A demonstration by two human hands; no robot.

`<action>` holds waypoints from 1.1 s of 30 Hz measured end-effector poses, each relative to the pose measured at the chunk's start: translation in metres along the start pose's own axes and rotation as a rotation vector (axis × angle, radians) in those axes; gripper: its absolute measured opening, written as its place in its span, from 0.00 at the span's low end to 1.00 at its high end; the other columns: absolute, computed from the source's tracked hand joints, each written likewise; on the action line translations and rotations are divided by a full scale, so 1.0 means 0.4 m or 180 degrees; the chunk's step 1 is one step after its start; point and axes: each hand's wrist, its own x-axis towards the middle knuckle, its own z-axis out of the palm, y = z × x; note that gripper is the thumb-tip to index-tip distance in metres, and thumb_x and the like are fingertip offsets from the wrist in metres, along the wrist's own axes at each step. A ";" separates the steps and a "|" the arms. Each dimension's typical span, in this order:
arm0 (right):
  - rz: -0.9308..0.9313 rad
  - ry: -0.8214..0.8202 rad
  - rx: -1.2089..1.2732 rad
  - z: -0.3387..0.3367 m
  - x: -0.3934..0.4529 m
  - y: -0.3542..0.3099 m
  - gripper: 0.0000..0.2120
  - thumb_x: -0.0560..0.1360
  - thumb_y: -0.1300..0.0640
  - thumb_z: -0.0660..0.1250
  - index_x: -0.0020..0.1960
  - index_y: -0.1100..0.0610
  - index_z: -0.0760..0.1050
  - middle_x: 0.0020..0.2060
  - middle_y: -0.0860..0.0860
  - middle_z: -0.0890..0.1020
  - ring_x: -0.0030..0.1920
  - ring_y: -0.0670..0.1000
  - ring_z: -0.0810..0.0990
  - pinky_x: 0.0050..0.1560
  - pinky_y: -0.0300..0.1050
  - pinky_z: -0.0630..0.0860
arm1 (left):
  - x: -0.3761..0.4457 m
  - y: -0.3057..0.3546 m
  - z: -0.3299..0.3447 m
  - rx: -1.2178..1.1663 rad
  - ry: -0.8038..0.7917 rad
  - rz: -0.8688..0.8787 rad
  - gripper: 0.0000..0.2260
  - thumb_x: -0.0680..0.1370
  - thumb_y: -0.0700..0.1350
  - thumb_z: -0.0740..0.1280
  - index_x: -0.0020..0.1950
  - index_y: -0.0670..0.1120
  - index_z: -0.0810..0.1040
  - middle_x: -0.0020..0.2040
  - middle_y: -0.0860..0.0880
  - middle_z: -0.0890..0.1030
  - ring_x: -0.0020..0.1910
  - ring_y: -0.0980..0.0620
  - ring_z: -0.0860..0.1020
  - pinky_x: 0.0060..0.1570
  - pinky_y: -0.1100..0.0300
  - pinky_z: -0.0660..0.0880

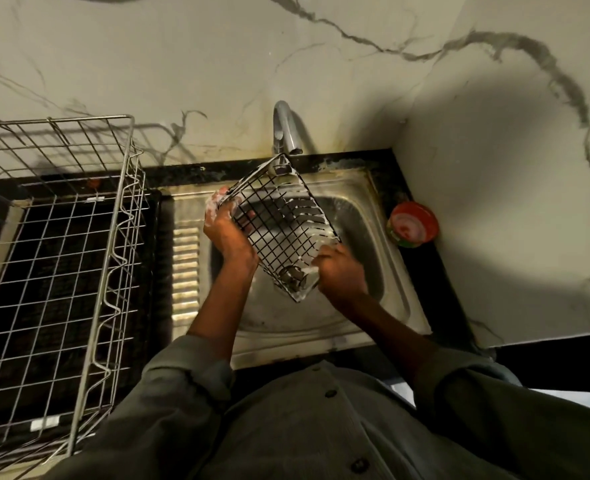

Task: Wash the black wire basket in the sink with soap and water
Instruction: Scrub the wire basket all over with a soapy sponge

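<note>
Steel sink (395, 308) set in the counter (421, 268) catches the drips; black wire basket (283, 230) held tilted over it, far corner under tap (286, 133), likely for rinsing. Left hand (226, 233) grip clenched on sudsy upper-left rim, right hand (338, 268) grip grasping lower edge.

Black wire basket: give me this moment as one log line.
stage: soaping | black wire basket: sudsy, tilted over steel sink, under tap | left hand: grips upper corner | right hand: grips lower edge
</note>
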 end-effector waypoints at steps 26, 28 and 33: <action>0.0498 0.1695 0.1637 -0.174 0.255 -0.083 0.12 0.74 0.69 0.71 0.52 0.55 0.80 0.50 0.48 0.82 0.48 0.48 0.80 0.42 0.32 0.76 | -0.095 -0.033 -0.026 0.0571 -0.0835 -0.0585 0.26 0.69 0.64 0.76 0.63 0.54 0.82 0.59 0.50 0.86 0.56 0.42 0.84 0.45 0.53 0.78; 0.0757 0.1914 0.2141 -0.167 0.252 -0.113 0.11 0.73 0.70 0.72 0.50 0.56 0.81 0.47 0.48 0.83 0.47 0.47 0.80 0.39 0.26 0.73 | -0.089 -0.041 -0.034 0.0470 -0.0967 -0.0754 0.34 0.68 0.71 0.75 0.66 0.52 0.81 0.61 0.46 0.85 0.52 0.44 0.84 0.39 0.55 0.76; 0.1697 0.1341 0.3951 -0.113 0.207 -0.190 0.14 0.75 0.71 0.70 0.57 0.57 0.82 0.50 0.50 0.85 0.48 0.48 0.85 0.48 0.45 0.85 | -0.073 -0.042 -0.060 0.0207 -0.1096 -0.1015 0.36 0.72 0.74 0.70 0.70 0.50 0.81 0.68 0.40 0.82 0.63 0.39 0.81 0.50 0.49 0.80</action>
